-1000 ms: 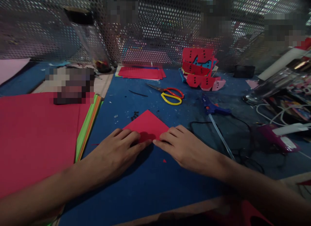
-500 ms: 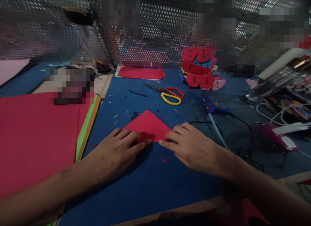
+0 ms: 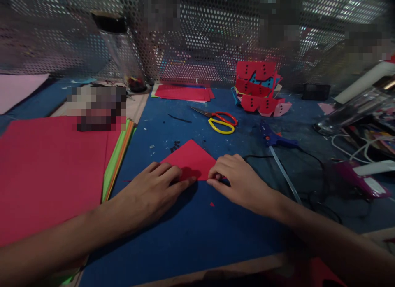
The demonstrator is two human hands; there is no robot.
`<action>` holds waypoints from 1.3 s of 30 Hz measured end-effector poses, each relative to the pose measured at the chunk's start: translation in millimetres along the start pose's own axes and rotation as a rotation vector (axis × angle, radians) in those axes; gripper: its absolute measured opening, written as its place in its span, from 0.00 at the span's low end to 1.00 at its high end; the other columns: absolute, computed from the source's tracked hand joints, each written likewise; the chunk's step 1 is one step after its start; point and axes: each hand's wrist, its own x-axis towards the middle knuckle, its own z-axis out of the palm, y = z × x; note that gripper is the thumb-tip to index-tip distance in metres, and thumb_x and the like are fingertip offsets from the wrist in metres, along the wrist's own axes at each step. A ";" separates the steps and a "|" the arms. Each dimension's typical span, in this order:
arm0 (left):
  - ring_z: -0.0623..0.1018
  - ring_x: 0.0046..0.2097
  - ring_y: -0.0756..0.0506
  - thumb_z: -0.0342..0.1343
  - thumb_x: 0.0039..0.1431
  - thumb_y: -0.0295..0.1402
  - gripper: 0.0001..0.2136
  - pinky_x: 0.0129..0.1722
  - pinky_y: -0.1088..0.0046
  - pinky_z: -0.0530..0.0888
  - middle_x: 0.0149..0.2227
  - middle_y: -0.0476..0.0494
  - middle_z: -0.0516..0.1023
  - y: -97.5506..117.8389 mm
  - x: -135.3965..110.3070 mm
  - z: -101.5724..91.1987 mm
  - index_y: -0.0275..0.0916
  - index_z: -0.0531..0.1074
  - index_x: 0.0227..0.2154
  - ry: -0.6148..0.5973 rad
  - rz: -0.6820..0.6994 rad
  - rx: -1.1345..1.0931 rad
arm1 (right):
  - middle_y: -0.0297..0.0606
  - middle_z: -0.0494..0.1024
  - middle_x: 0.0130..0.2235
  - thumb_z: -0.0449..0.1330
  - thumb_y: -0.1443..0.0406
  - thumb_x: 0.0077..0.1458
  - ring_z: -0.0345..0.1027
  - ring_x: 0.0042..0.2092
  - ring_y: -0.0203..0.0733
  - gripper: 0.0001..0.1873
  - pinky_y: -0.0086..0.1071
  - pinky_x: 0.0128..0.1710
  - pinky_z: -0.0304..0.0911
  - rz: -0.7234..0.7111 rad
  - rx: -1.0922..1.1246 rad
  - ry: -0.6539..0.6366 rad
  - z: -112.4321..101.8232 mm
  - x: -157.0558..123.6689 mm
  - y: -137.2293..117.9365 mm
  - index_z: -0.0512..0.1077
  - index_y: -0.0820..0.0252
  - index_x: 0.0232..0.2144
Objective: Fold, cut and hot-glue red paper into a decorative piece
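A red sheet of paper (image 3: 191, 157), folded to a triangle with its peak pointing away from me, lies flat on the blue table mat. My left hand (image 3: 159, 186) presses on its left corner, fingers bent and the thumb stretched along the near edge. At the right corner my right hand (image 3: 236, 178) has its fingers curled toward the thumb at the paper's edge; the corner itself is hidden under the hand. A tiny red paper scrap (image 3: 212, 204) lies just below the fold. Small black bits (image 3: 175, 146) are scattered beyond the left slope.
Scissors (image 3: 221, 121) with red and yellow handles lie beyond the paper. A blue glue gun (image 3: 279, 139) with its cord is at right. Large red sheets (image 3: 55, 176) are stacked at left. Folded red paper pieces (image 3: 257, 87) stand at the back, near a perforated metal panel (image 3: 210, 40).
My right hand's fingers have curled in closer to the thumb at the right corner. My left hand stays in place on the paper. The whole view has shifted slightly.
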 end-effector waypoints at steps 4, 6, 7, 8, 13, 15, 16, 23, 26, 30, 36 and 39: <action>0.73 0.41 0.41 0.51 0.69 0.26 0.18 0.40 0.63 0.67 0.42 0.41 0.76 -0.3 0.0 1.2 0.42 0.71 0.58 0.005 0.000 0.010 | 0.31 0.76 0.37 0.63 0.66 0.64 0.66 0.42 0.40 0.02 0.37 0.44 0.52 0.037 0.030 0.030 6.9 0.6 -0.5 0.73 0.56 0.36; 0.74 0.41 0.41 0.52 0.68 0.26 0.18 0.40 0.63 0.67 0.42 0.41 0.76 -0.8 0.6 2.2 0.42 0.71 0.59 0.012 0.004 0.013 | 0.31 0.76 0.37 0.63 0.66 0.64 0.66 0.42 0.40 0.02 0.37 0.44 0.52 0.043 0.031 0.035 7.3 -0.1 -0.8 0.73 0.56 0.36; 0.74 0.41 0.41 0.52 0.68 0.26 0.18 0.40 0.63 0.67 0.42 0.41 0.76 -1.0 1.0 2.7 0.42 0.71 0.59 0.018 0.008 0.015 | 0.31 0.76 0.37 0.63 0.66 0.64 0.66 0.42 0.40 0.02 0.37 0.44 0.52 0.043 0.032 0.037 7.3 -0.5 -0.9 0.73 0.56 0.36; 0.73 0.41 0.41 0.52 0.68 0.26 0.18 0.40 0.63 0.67 0.41 0.41 0.76 -1.2 1.3 3.1 0.41 0.71 0.59 0.025 0.011 0.020 | 0.31 0.76 0.37 0.63 0.67 0.64 0.66 0.42 0.40 0.02 0.37 0.44 0.52 0.045 0.032 0.038 7.2 -0.7 -0.9 0.73 0.56 0.36; 0.73 0.40 0.41 0.51 0.69 0.26 0.18 0.39 0.63 0.68 0.41 0.42 0.76 -0.9 1.7 2.2 0.41 0.70 0.60 0.032 0.017 0.029 | 0.32 0.77 0.37 0.62 0.67 0.65 0.67 0.41 0.40 0.02 0.37 0.43 0.52 0.076 0.024 0.037 6.3 0.1 -0.9 0.74 0.57 0.36; 0.74 0.40 0.41 0.51 0.69 0.26 0.19 0.39 0.63 0.68 0.41 0.42 0.76 -0.2 1.6 1.1 0.41 0.70 0.60 0.033 0.016 0.028 | 0.32 0.77 0.36 0.62 0.67 0.65 0.67 0.41 0.40 0.03 0.37 0.43 0.51 0.086 0.021 0.033 5.8 1.1 -1.0 0.74 0.57 0.35; 0.74 0.40 0.41 0.51 0.68 0.26 0.18 0.38 0.63 0.68 0.40 0.42 0.76 0.0 1.6 0.7 0.41 0.70 0.59 0.036 0.017 0.028 | 0.32 0.77 0.36 0.62 0.67 0.64 0.67 0.41 0.40 0.04 0.37 0.43 0.51 0.092 0.019 0.033 5.5 1.6 -1.0 0.74 0.57 0.35; 0.73 0.39 0.42 0.51 0.68 0.25 0.18 0.39 0.63 0.68 0.39 0.42 0.76 -0.5 1.6 1.1 0.40 0.72 0.58 0.048 0.019 0.011 | 0.31 0.77 0.34 0.61 0.70 0.60 0.66 0.41 0.41 0.04 0.37 0.43 0.50 0.085 -0.017 0.024 4.7 3.9 -0.8 0.72 0.57 0.32; 0.73 0.39 0.42 0.51 0.68 0.25 0.18 0.39 0.63 0.68 0.40 0.42 0.75 -0.7 1.4 0.8 0.40 0.71 0.59 0.036 0.019 -0.002 | 0.32 0.77 0.34 0.61 0.70 0.60 0.66 0.40 0.41 0.04 0.37 0.43 0.50 0.091 -0.030 0.016 3.9 3.3 -1.3 0.72 0.56 0.33; 0.73 0.39 0.42 0.50 0.68 0.26 0.18 0.39 0.63 0.68 0.40 0.42 0.75 -0.8 1.4 0.7 0.41 0.71 0.58 0.040 0.013 -0.013 | 0.31 0.77 0.35 0.60 0.70 0.61 0.66 0.41 0.41 0.04 0.37 0.43 0.50 0.107 -0.030 0.016 3.2 1.9 -1.8 0.72 0.56 0.33; 0.73 0.40 0.42 0.51 0.68 0.25 0.20 0.40 0.64 0.68 0.41 0.41 0.74 -2.1 0.0 2.4 0.42 0.70 0.61 0.022 0.006 -0.008 | 0.31 0.76 0.34 0.61 0.71 0.58 0.65 0.40 0.41 0.05 0.37 0.43 0.51 0.133 -0.034 0.019 1.9 1.1 -1.8 0.71 0.56 0.32; 0.73 0.40 0.42 0.51 0.68 0.25 0.20 0.39 0.64 0.67 0.40 0.41 0.75 -2.3 -0.4 2.1 0.42 0.70 0.60 0.035 0.010 -0.012 | 0.31 0.76 0.33 0.60 0.71 0.57 0.65 0.39 0.41 0.05 0.37 0.42 0.51 0.139 -0.039 0.019 1.2 0.9 -1.8 0.70 0.56 0.31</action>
